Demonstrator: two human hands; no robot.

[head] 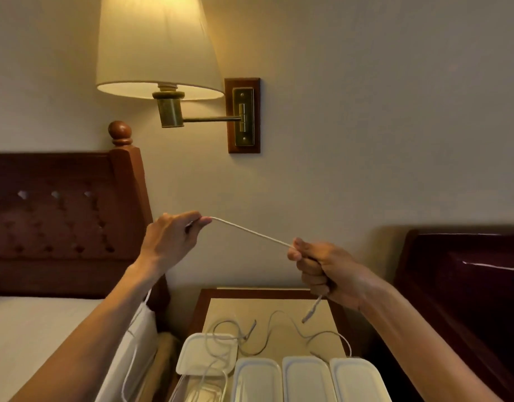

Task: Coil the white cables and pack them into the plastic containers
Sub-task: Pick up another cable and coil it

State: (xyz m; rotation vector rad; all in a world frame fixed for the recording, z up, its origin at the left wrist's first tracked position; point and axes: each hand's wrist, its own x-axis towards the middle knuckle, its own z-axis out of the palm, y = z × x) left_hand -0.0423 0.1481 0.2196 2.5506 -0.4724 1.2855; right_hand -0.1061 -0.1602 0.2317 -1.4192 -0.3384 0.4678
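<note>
cable (pixel 251 232), white and thin, runs taut in the air between both hands, sloping down from the left hand (pixel 170 240) to the right hand (pixel 326 269). the left hand is raised higher, back of the hand toward the camera, thumb and forefinger pinching the cable at its upper end; a further length of the cable drops beneath the left forearm and hangs down beside the bed (pixel 32 329). the right hand is curled into a fist around the cable, knuckles to the left, and a short tail with a connector (pixel 310 311) dangles from the bottom of the fist, above the counter (pixel 279 309). both forearms reach up and forward from the lower corners of the view. on the counter below lie more loose white cables (pixel 279 329) in loops, and in front of them a row of lidded plastic containers (pixel 308 378); at the left one container is open with cable inside, its lid (pixel 205 353) resting tilted just behind it.
</note>
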